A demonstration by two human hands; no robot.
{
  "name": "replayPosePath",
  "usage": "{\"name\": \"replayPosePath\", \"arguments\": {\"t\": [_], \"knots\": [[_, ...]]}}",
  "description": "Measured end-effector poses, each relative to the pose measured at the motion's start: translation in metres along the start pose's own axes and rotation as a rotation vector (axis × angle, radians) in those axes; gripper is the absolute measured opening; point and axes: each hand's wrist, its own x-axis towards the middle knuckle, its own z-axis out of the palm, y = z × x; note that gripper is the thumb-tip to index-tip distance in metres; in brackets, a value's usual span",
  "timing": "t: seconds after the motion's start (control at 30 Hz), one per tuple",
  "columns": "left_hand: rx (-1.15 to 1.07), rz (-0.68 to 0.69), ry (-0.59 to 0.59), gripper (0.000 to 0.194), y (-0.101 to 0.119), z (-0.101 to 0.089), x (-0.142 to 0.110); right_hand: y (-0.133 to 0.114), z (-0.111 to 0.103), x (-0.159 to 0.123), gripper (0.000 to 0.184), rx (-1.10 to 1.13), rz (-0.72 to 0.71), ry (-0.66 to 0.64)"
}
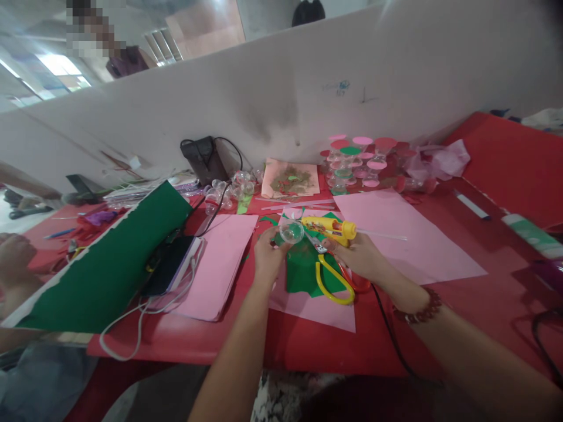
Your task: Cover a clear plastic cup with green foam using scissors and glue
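Note:
My left hand [269,255] is closed around a small clear plastic cup [291,232], its round rim turned up toward me. In my right hand [358,255] is a yellow hot glue gun [329,227], with its nozzle pointing left at the cup's rim and a clear glue stick [382,234] poking out behind. Whether the nozzle touches the cup I cannot tell. Below my right hand lie scissors with yellow and red handles [334,287], partly covered by the hand. They rest on cut green paper [303,269] over a pink sheet [338,316].
Several cups with coloured paper discs [350,151] stand stacked at the back. Left are pink sheets [220,264], a phone [171,266] with a white cable and a green board [105,269]. A black cord [387,322] hangs over the front edge. Another person's hand [15,252] is far left.

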Motion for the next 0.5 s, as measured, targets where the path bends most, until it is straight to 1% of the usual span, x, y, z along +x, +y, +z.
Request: {"name": "replayPosePath", "arguments": {"t": [0.23,0.37,0.5], "knots": [[0.018,-0.006,0.019,0.042,-0.0043,-0.0008,0.0014,-0.0002,0.0000,0.0008,0.049,-0.008,0.014,-0.004],[0.019,0.016,0.019,0.042,-0.0034,-0.0017,0.0011,-0.0001,-0.0002,0.0004,0.050,-0.001,-0.004,0.001],[0.031,0.009,0.037,0.039,-0.0015,-0.0019,0.0011,0.0000,0.0001,0.0006,0.051,-0.020,-0.006,0.008]]}}
